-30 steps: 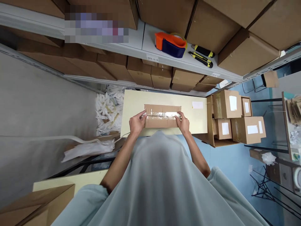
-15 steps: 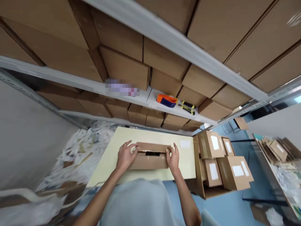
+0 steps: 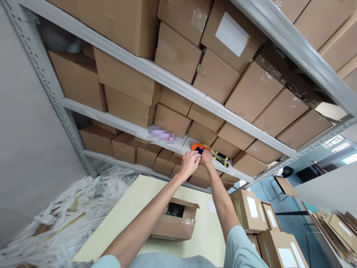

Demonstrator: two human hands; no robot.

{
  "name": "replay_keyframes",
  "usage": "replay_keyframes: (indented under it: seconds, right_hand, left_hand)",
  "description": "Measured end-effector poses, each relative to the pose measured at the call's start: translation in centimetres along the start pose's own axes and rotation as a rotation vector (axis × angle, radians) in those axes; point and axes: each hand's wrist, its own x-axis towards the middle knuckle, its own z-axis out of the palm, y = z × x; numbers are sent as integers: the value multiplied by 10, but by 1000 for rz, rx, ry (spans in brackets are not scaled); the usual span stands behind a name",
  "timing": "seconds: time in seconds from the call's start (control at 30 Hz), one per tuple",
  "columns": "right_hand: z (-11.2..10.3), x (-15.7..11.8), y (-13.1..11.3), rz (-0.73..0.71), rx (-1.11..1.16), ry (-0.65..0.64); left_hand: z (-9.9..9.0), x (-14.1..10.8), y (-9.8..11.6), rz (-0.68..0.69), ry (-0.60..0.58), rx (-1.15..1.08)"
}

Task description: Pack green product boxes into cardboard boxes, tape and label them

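Note:
An orange and dark-blue tape dispenser (image 3: 197, 146) lies on the shelf ledge ahead of me. My right hand (image 3: 206, 157) closes over its right end, the fingertips partly hidden. Beside it, my left hand (image 3: 190, 162) reaches to the dispenser's front left with fingers stretched out, close against it. Below my forearms, a small cardboard box (image 3: 174, 227) sits on the pale yellow table (image 3: 117, 212). Its top flap stands partly up, and something dark and shiny shows through the gap.
Two yellow-and-black box cutters (image 3: 221, 160) lie right of the dispenser. Metal shelves (image 3: 178, 85) packed with cartons rise in front. Labelled boxes (image 3: 281, 247) are stacked at right. A heap of white scrap (image 3: 69, 212) lies at left, and flattened cardboard (image 3: 333, 230) rests on a far-right table.
Both hands have left the cardboard box and reached forward and up to the tape dispenser. The box flap has sprung partly open. My view has tilted up toward the shelves.

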Motion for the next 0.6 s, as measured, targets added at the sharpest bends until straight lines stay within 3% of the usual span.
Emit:
replay_keyframes:
  seconds: [0.23,0.33,0.43,0.5,0.6]
  right_hand:
    - [-10,12,7,-27,44,-69]
    - [-4,-5,11,-55,75,-67]
    - [22,-59,8,-106,359,19]
    - [45,-115,-2,-134,730,65]
    - [72,-203,-28,-96,1170,1]
  left_hand:
    - [-16,-30,-16,-107,3,-43]
    - [-27,-56,-20,-201,-23,-141]
    - [-44,-103,-24,-295,-2,-268]
    - [-60,-140,-22,-341,14,-310]
    - [-82,-187,-12,-394,12,-341]
